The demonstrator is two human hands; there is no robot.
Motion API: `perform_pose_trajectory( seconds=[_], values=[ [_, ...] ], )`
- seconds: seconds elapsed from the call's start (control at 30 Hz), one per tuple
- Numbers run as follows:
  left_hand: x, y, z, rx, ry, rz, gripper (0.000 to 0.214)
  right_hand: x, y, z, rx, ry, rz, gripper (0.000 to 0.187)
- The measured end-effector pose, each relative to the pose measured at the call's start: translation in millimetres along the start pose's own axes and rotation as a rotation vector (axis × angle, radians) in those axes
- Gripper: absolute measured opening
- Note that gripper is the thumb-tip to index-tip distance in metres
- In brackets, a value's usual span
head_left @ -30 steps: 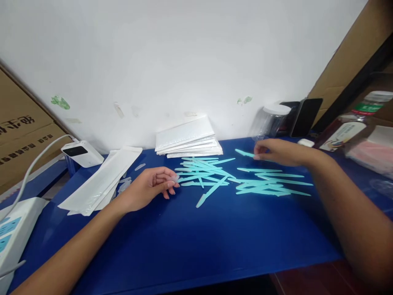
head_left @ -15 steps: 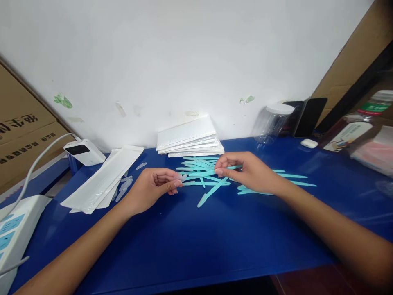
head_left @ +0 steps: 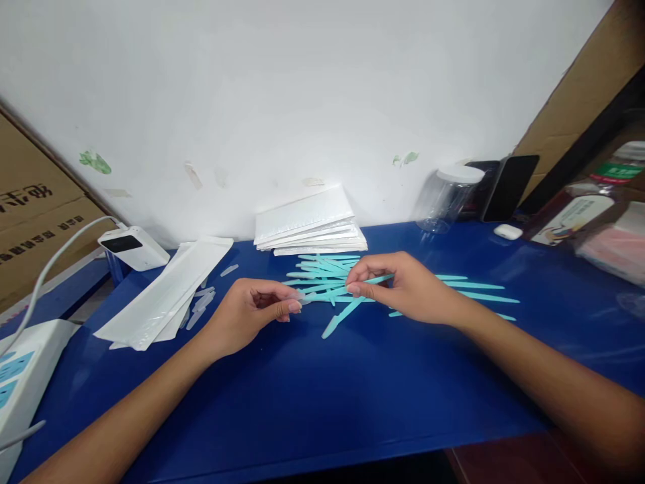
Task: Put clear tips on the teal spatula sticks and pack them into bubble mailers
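Observation:
Between thumb and fingertips, my left hand [head_left: 256, 310] pinches a small clear plastic blade cap [head_left: 305, 298]. My right hand [head_left: 398, 286] grips a teal eyebrow razor [head_left: 336, 292], whose tip points left at the cap; the two look to be touching or nearly so. Beneath and behind the hands lies a loose pile of teal eyebrow razors [head_left: 322, 267]. One razor [head_left: 338, 320] slants out toward the front, and several others [head_left: 478, 296] lie by my right wrist. Left of my left hand are several loose clear caps [head_left: 200, 308].
White padded envelopes [head_left: 168, 296] lie on the left, with a stack of more [head_left: 305, 218] against the wall. A power bank [head_left: 134, 247] and a power strip [head_left: 30, 376] stand at far left. Rightward are a clear jar [head_left: 443, 198], a phone [head_left: 511, 188], an earbud case [head_left: 507, 232] and a bottle [head_left: 579, 208].
My right hand has moved slightly left, bringing the razor's tip to the cap in my left hand. The left hand has barely moved. The view has shifted a little.

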State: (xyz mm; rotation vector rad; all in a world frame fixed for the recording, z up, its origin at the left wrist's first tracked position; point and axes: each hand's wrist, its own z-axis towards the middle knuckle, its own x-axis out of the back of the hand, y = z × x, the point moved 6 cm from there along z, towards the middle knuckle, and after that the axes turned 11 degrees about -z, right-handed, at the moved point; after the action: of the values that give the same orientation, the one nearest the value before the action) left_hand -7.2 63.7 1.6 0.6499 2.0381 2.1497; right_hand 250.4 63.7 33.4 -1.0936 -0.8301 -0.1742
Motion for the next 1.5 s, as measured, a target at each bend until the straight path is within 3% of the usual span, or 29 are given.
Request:
perform_pose_trajectory(
  seconds=[0.53, 0.7, 0.83, 0.97, 1.13, 1.5],
  values=[
    [1.0, 10.0, -2.1, -0.076, 0.060, 0.109, 0.030, 5.0, -1.7, 0.3, -0.026, 0.047, 0.023, 0.027],
    [-4.0, 9.2, -2.9, -0.112, 0.010, 0.168, 0.030, -1.4, -0.7, 1.6, -0.041, 0.028, 0.067, 0.027],
    [4.0, 14.1, -3.9, -0.147, 0.076, 0.222, 0.029, 6.6, 1.8, 2.8, -0.045, 0.085, 0.050, 0.027],
    [6.6, 14.4, -3.5, -0.126, 0.088, 0.198, 0.029, 15.6, 0.9, 2.6, -0.063, 0.142, -0.005, 0.026],
    [1.6, 11.6, -2.1, -0.090, 0.047, 0.153, 0.031, 14.4, -1.9, 2.0, -0.083, 0.139, -0.005, 0.027],
    [6.8, 9.8, -1.0, -0.082, 0.082, 0.149, 0.032, 17.2, -2.1, 2.1, -0.050, 0.197, 0.004, 0.024]
  ],
)
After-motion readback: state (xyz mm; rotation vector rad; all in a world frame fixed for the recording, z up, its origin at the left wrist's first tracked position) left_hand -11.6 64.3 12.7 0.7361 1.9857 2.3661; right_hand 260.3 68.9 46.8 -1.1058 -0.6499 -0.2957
